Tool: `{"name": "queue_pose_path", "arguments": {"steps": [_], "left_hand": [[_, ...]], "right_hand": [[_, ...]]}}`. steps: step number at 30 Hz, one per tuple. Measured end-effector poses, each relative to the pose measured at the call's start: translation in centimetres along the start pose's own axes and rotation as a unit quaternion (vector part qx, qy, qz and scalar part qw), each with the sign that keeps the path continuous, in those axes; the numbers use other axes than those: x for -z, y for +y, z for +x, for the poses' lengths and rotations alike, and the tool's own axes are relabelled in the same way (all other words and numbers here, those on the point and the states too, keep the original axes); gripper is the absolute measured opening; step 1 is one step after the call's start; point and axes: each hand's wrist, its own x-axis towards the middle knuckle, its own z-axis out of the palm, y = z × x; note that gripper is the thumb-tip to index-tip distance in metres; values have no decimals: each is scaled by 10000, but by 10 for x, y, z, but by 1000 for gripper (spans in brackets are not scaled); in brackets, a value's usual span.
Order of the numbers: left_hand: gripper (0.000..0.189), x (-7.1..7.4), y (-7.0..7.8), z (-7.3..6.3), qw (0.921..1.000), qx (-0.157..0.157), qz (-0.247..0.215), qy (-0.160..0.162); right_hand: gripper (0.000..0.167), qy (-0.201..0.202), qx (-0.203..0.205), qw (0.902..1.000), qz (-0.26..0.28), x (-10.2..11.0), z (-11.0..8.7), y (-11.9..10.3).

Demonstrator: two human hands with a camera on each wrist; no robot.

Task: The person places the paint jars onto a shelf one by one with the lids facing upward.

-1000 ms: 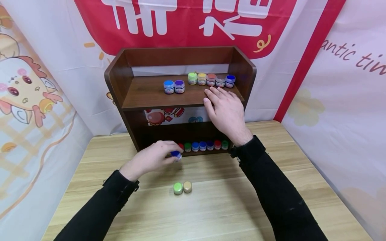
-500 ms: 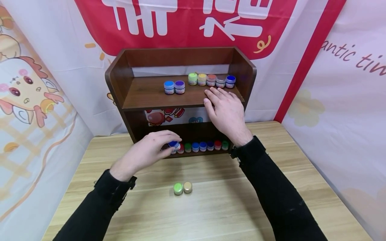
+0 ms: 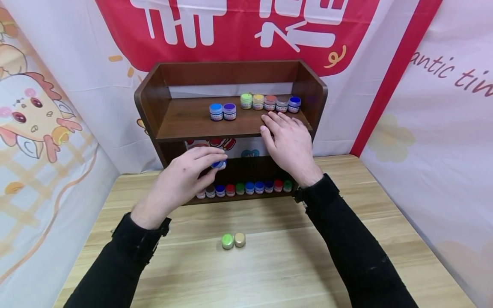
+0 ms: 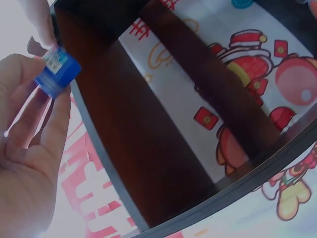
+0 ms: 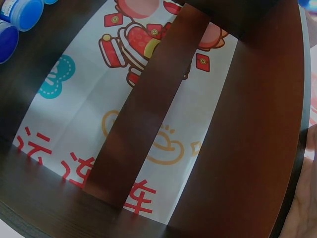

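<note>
A small blue-lidded paint jar (image 3: 220, 164) is pinched between the fingertips and thumb of my left hand (image 3: 179, 177), in front of the upper shelf's front edge. In the left wrist view the jar (image 4: 58, 72) is tilted, its label showing. My right hand (image 3: 289, 145) rests with extended fingers on the upper shelf (image 3: 185, 124), just below a row of jars. That row has a light green jar (image 3: 246, 101), a yellow one (image 3: 258, 102) and others. A blue jar (image 3: 216, 112) and a purple jar (image 3: 229, 111) stand side by side to their left.
The dark brown two-level shelf unit (image 3: 229, 68) stands on a wooden table (image 3: 277, 256). Several jars line the lower shelf, including a red jar (image 3: 230, 190). A green-lidded jar (image 3: 227, 241) and a gold-lidded jar (image 3: 240, 239) stand on the table in front.
My left hand has lifted the blue-lidded jar from near the lower shelf's front, up and slightly left. More lower-shelf jars now show. The right hand has stayed in place.
</note>
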Motion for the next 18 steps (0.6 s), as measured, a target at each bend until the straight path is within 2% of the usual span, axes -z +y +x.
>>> {"name": "queue_pose_path", "arguments": {"steps": [5, 10, 14, 18], "left_hand": [[43, 10, -1, 8, 9986, 24, 194, 485], [47, 19, -5, 20, 9953, 311, 389, 828], [49, 23, -12, 28, 9930, 587, 495, 902], [48, 25, -20, 34, 9926, 774, 518, 779]], "right_hand": [[61, 22, 2, 10000, -1, 0, 0, 0], [60, 57, 19, 10000, -10, 0, 0, 1], [60, 28, 16, 10000, -1, 0, 0, 1], [60, 2, 14, 10000, 13, 0, 0, 1]]}}
